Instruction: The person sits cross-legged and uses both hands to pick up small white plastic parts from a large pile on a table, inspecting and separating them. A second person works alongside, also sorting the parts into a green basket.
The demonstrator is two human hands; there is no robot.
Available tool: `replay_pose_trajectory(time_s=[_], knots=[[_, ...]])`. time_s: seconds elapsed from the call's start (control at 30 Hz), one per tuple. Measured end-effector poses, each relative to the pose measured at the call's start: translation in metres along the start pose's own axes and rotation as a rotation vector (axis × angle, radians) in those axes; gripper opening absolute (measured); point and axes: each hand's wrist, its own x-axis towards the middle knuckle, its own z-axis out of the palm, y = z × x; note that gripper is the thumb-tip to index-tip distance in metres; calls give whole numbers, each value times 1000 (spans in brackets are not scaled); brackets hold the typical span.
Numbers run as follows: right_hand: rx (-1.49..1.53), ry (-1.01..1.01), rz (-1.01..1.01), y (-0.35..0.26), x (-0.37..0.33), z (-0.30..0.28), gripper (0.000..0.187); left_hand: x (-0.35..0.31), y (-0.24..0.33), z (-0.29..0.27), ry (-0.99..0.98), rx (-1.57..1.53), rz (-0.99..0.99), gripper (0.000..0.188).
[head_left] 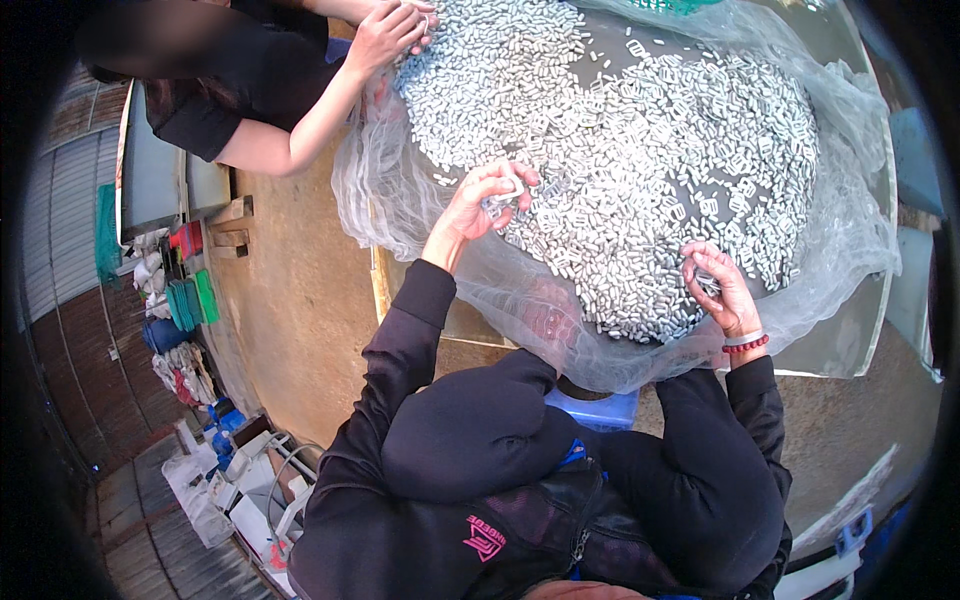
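A large heap of small silver pieces [600, 210], short rods and open frame-shaped buckles, lies spread over a sheer white mesh cloth [520, 270] on the table. Above the heap's near left edge, my left hand [468, 208] has its fingers curled round a pale silver buckle [515, 188]. My right hand [733, 292], with a red bead bracelet at the wrist, is at the near right edge of the heap. Its fingers are closed round a small silver piece [707, 284], partly covered by them, so its exact shape cannot be made out.
A co-worker's hands [385, 38] work at the heap's far left. The table's rim [880, 290] curves along the right. A green basket [665, 4] is at the far edge. Boxes and bags [245, 480] are piled at the left, and a blue stool [600, 408] stands below the table.
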Motion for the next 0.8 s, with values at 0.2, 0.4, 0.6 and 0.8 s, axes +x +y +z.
replay_pose_trajectory(time_s=[0.2,0.4,0.6,0.8], knots=[[26,-30,-4,0,-2,-5,22,-17,-13,-3,154,145,-126,18],[278,85,-39,6,-2,1,44,-11,-55,-7,274,1600,70,34],[505,-89,6,14,11,5,62,24,-30,15,337,1279,265,18],[520,-180,217,34,28,32,66,37,-43,133,-230,1233,332,28]])
